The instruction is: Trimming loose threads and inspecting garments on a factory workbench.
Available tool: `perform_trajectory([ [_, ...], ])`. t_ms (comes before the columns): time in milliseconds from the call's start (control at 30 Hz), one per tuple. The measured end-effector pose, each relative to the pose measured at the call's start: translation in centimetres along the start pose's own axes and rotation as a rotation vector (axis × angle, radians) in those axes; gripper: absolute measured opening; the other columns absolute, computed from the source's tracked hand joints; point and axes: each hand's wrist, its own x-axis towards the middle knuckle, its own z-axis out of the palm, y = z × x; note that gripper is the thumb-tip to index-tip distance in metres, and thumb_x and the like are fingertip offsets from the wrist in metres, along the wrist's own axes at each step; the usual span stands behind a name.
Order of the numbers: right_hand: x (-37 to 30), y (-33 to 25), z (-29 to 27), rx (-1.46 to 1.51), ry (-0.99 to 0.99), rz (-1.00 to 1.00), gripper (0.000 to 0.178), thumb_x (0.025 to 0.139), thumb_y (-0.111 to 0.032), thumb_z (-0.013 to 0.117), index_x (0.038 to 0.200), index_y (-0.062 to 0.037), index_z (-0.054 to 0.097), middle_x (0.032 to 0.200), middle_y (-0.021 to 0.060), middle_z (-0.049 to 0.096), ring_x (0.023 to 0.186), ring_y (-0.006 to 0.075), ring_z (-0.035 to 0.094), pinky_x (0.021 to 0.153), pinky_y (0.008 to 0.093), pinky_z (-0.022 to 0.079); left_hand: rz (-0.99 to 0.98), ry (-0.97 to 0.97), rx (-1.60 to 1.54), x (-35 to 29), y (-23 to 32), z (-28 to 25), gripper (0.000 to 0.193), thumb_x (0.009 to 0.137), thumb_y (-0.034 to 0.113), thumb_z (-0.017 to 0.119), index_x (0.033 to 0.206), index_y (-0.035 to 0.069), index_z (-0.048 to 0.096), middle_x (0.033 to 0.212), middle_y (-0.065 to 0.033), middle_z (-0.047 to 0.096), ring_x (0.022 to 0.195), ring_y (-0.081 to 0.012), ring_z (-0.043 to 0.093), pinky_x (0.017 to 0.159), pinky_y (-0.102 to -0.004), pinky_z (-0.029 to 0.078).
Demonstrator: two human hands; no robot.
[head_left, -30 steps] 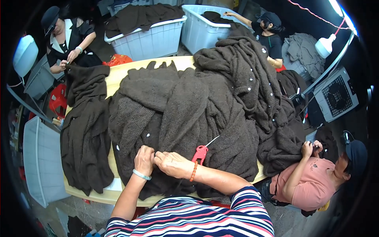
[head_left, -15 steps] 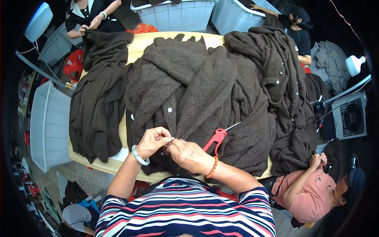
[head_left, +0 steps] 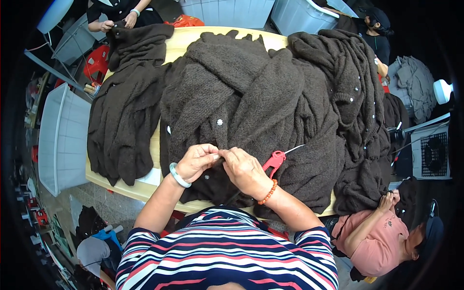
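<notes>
My left hand (head_left: 197, 163) and my right hand (head_left: 246, 172) meet fingertip to fingertip over a heap of dark brown knit garments (head_left: 270, 92). Both are closed in a pinch. Whatever lies between the fingertips is too small and hidden to make out. Just above them, a white flower-shaped button (head_left: 220, 122) sits on the knit. Another small pale button (head_left: 207, 177) shows below my left hand. To the right of my right hand, a red-handled tool (head_left: 275, 161) with a thin metal tip lies on the cloth.
The pale yellow table (head_left: 186, 38) carries more brown knitwear (head_left: 123, 123) on the left and a buttoned pile (head_left: 355, 89) on the right. A large plastic bin (head_left: 63, 140) stands at the left. Co-workers handle garments, one in a pink shirt (head_left: 372, 241) at near right.
Both hands have shifted slightly up and right in the picture, still pinching together. The table and garments shift in the picture too, as the view has tilted a little.
</notes>
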Motion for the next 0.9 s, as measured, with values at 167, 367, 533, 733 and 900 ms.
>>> perform_trajectory([
  [167, 0.1, 0.9, 0.1, 0.051, -0.023, 0.043, 0.029, 0.08, -0.003, 0.063, 0.108, 0.0006, 0.058, 0.089, 0.0146, 0.057, 0.084, 0.0331, 0.061, 0.072, 0.0413, 0.053, 0.001, 0.049, 0.123, -0.2, 0.0, 0.4, 0.019, 0.093, 0.011, 0.064, 0.108, 0.001, 0.06, 0.094, -0.0004, 0.063, 0.086, -0.007, 0.059, 0.078, -0.0193, 0.047],
  [367, 0.6, 2.1, -0.2, 0.104, -0.031, 0.078, 0.025, 0.079, -0.004, 0.064, 0.103, 0.0008, 0.059, 0.087, 0.0156, 0.059, 0.08, 0.0348, 0.062, 0.07, 0.0419, 0.053, 0.279, 0.228, 0.52, -0.5, -1.0, 3.1, 0.023, 0.088, -0.004, 0.062, 0.111, -0.004, 0.058, 0.101, -0.0051, 0.062, 0.094, -0.0105, 0.062, 0.087, -0.0256, 0.051],
  [533, 0.8, 2.6, -0.2, 0.152, -0.079, 0.102, 0.017, 0.08, -0.005, 0.064, 0.095, 0.0027, 0.062, 0.082, 0.0168, 0.062, 0.076, 0.0347, 0.064, 0.068, 0.0415, 0.053, 0.649, 0.359, 1.141, -0.1, -0.9, 3.6, 0.018, 0.079, -0.009, 0.062, 0.097, -0.003, 0.064, 0.087, -0.0118, 0.064, 0.08, -0.0222, 0.066, 0.071, -0.0296, 0.053],
  [733, 0.9, 2.9, -0.7, 0.211, -0.187, 0.109, 0.019, 0.078, -0.001, 0.062, 0.096, 0.0041, 0.063, 0.088, 0.0197, 0.064, 0.082, 0.0372, 0.065, 0.072, 0.0421, 0.053, 0.62, 0.324, 1.076, 0.0, -1.0, 3.1, 0.015, 0.079, -0.008, 0.062, 0.093, -0.003, 0.063, 0.087, -0.013, 0.063, 0.078, -0.0238, 0.064, 0.07, -0.0298, 0.051],
  [900, 1.3, 3.0, -0.9, 0.323, -0.236, 0.18, 0.021, 0.079, 0.001, 0.059, 0.098, 0.0046, 0.066, 0.09, 0.0214, 0.063, 0.085, 0.0384, 0.064, 0.078, 0.0435, 0.052, 0.362, 0.29, 0.736, 0.2, -1.4, 2.0, 0.008, 0.086, -0.006, 0.061, 0.094, -0.003, 0.064, 0.088, -0.0057, 0.063, 0.083, -0.0114, 0.06, 0.076, -0.024, 0.048],
])
